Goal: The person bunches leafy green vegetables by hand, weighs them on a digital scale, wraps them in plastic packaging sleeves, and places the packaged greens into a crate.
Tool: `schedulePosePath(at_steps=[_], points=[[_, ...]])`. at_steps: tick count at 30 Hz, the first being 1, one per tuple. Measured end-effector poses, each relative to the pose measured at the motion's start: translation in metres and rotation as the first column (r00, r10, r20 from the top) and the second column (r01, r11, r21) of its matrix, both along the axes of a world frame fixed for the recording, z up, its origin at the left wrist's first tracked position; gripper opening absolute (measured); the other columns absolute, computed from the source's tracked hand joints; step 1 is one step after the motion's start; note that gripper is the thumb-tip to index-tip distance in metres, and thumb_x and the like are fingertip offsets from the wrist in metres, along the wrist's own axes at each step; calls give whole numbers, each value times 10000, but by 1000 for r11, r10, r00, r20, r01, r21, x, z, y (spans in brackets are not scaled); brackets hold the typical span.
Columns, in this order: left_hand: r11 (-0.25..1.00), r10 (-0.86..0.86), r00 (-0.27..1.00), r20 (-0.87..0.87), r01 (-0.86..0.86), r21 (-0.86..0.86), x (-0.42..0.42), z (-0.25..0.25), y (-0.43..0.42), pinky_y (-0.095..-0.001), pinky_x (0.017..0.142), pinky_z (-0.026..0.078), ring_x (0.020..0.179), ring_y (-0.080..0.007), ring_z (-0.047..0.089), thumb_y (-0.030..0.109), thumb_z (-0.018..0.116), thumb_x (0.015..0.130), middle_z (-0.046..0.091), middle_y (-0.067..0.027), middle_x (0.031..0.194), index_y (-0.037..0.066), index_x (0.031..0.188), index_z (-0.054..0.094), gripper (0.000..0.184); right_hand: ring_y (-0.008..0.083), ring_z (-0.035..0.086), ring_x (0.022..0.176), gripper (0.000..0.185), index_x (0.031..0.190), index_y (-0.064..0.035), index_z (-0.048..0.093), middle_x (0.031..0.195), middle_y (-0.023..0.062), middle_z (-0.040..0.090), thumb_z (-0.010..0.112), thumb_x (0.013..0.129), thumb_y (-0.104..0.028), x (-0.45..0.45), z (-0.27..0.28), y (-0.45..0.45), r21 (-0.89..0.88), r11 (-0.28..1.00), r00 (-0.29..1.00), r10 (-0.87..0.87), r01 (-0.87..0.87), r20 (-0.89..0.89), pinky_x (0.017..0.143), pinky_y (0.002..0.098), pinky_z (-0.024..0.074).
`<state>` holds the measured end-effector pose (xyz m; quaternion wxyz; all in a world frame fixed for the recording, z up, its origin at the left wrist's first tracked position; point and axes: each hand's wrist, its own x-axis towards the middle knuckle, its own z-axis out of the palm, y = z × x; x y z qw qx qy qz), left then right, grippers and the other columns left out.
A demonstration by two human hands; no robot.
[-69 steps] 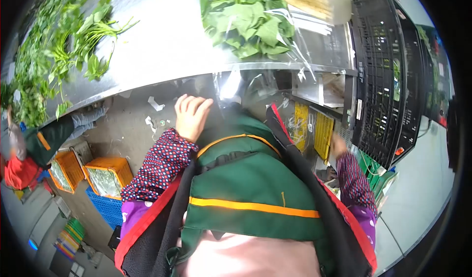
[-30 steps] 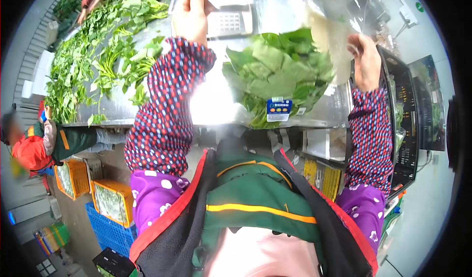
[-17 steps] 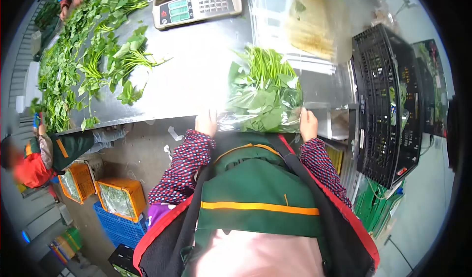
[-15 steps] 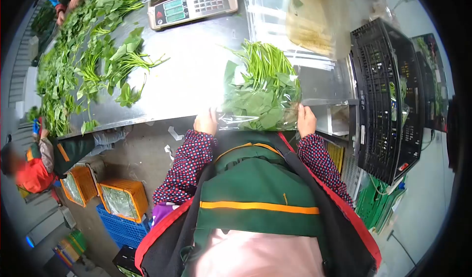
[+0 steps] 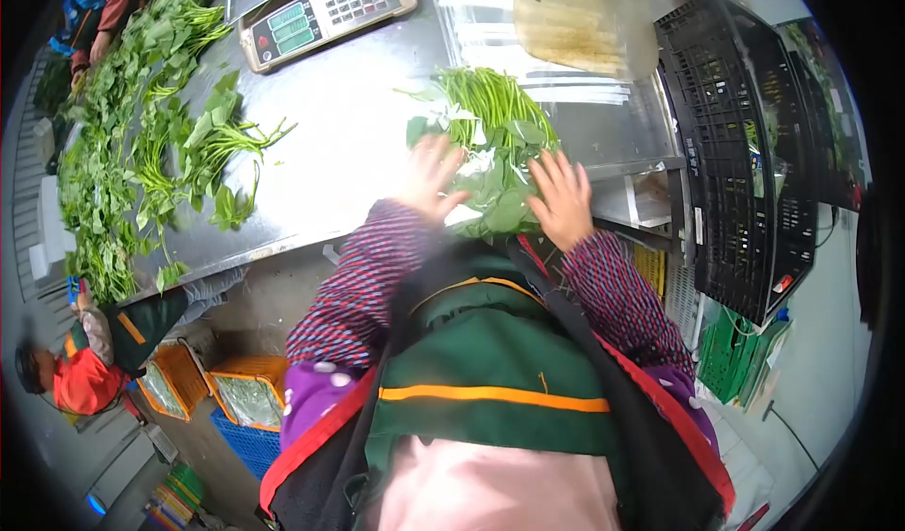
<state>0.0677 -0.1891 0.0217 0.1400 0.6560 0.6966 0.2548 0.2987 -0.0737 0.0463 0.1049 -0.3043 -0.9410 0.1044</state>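
Observation:
A bundle of leafy greens lies at the table's front edge, its stems pointing away from me and its leaves toward me. Shiny glare over the leaves suggests clear plastic film around them. My left hand is open with spread fingers over the left side of the bundle. On the right side my right hand is also open, its fingertips at the leaves. Whether either palm presses on the film, I cannot tell.
Loose greens cover the table's left part. A digital scale stands at the back, with clear plastic sheets to its right. A black crate is at the right. Two other people are at the left.
Both hands have let go of the bag's near corners and moved forward over the greens, fingers now spread. The view has shifted slightly, with the scale appearing farther left.

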Motion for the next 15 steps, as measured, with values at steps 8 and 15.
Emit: schedulePosePath(at_steps=[8, 15], points=[[996, -42, 989, -139, 30, -89, -14, 40, -105, -512, 1018, 155, 1258, -345, 263, 353, 585, 773, 358, -148, 1328, 127, 1287, 388, 596, 363, 334, 1190, 561, 1250, -57, 393, 1299, 198, 341, 612, 737, -121, 93, -29, -50, -52, 979, 969, -205, 199, -141, 978, 444, 257], [932, -275, 949, 152, 225, 283, -41, 80, -15, -349, 783, 460, 829, -286, 604, -75, 555, 612, 618, -144, 906, 5, 1000, 572, 396, 270, 502, 1004, 262, 896, -56, 619, 1062, 90, 548, 610, 645, 16, 34, 57, 11, -22, 954, 848, -275, 297, -454, 862, 369, 376]])
